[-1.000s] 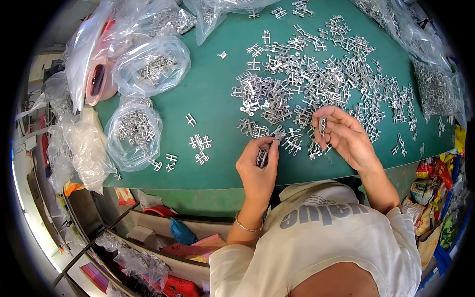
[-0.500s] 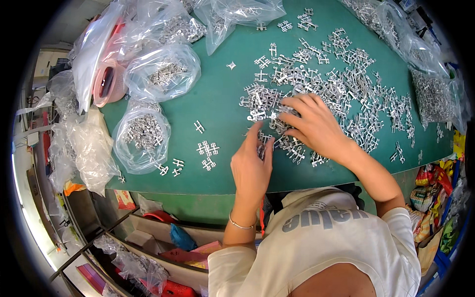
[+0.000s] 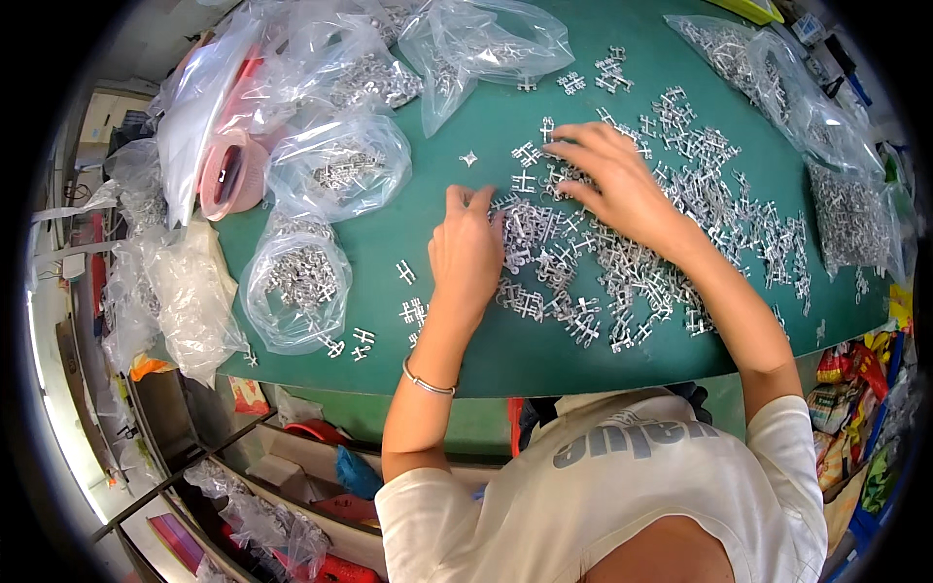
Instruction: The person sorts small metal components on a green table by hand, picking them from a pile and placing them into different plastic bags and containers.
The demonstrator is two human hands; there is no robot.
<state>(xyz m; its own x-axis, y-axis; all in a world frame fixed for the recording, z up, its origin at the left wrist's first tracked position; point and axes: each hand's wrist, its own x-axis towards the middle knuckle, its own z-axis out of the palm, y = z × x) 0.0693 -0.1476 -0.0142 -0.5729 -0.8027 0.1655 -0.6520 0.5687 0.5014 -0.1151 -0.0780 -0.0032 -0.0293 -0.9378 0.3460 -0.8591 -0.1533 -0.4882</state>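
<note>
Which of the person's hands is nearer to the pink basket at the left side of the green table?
The left hand. It lies to the right of the pink basket, with a clear bag of metal parts between them. The right hand is farther right, on the metal pieces.

2 bare hands over table: left hand [image 3: 466, 255], right hand [image 3: 616, 185]. 1 green table top [image 3: 437, 321]. Small silver cross-shaped metal parts [image 3: 583, 253]: too many to count, loose heap. About 7 clear plastic bags with same parts [image 3: 299, 277]. 1 pink round plastic basket [image 3: 231, 177]. 1 silver wrist bangle [image 3: 425, 384].
</note>
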